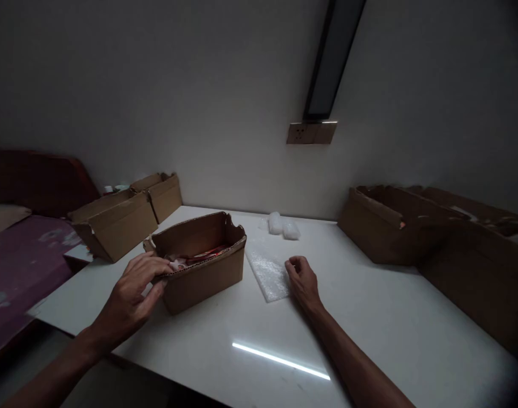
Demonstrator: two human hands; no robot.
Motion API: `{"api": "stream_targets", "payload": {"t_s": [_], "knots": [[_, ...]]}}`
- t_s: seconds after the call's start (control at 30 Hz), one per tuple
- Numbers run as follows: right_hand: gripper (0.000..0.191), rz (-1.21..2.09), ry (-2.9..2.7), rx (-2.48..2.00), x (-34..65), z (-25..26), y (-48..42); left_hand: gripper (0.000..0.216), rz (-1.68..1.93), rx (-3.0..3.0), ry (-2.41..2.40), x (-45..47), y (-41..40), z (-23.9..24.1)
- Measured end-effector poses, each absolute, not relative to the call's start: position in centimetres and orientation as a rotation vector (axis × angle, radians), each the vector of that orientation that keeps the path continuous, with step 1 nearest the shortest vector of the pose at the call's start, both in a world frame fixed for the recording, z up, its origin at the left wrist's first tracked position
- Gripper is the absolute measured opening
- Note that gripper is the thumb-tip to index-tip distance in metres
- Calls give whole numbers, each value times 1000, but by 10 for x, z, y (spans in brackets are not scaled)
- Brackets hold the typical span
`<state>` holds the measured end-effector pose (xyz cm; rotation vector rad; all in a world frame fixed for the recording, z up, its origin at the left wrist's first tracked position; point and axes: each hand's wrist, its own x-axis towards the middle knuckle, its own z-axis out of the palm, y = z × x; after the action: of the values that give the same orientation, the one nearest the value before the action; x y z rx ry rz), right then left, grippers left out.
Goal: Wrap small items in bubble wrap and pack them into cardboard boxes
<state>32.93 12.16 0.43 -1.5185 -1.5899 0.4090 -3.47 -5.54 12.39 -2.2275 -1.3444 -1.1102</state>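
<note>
My left hand [135, 286] grips the near left wall of an open cardboard box [206, 286], fingers over the rim and thumb outside. Inside the box lie red and whitish items [199, 258], too dim to name. To the right of it, a sheet of bubble wrap [267, 272] lies flat on the white table [225, 351]. My right hand [302, 280] rests at the sheet's right edge with its fingers curled closed. Whatever those fingers may hold is hidden. Behind the sheet sit two small bundles in bubble wrap [275, 222].
Two open cardboard boxes [118, 224] stand at the table's back left. More cardboard boxes [382, 232] line the right side. A wall with a socket plate [312, 133] bounds the back. Left of the table is a bed with a purple cover [29, 266].
</note>
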Motion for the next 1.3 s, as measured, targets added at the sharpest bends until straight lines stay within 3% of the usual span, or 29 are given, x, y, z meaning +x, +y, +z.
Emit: {"api": "stream_targets", "payload": {"t_s": [0.27, 0.7, 1.17, 1.3], "knots": [[20, 371, -1749, -1555, 326, 6, 124, 24, -1110, -1993, -1301, -7, -75, 94], [31, 426, -1617, -1555, 338, 3, 132, 30, -1386, -2142, -1181, -21, -81, 83], [35, 415, -1563, -1511, 350, 6, 133, 24, -1671, -1935, -1500, -36, -42, 73], [38, 373, -1586, -1493, 355, 6, 129, 26, -1586, -1827, -1558, -28, -44, 78]]}}
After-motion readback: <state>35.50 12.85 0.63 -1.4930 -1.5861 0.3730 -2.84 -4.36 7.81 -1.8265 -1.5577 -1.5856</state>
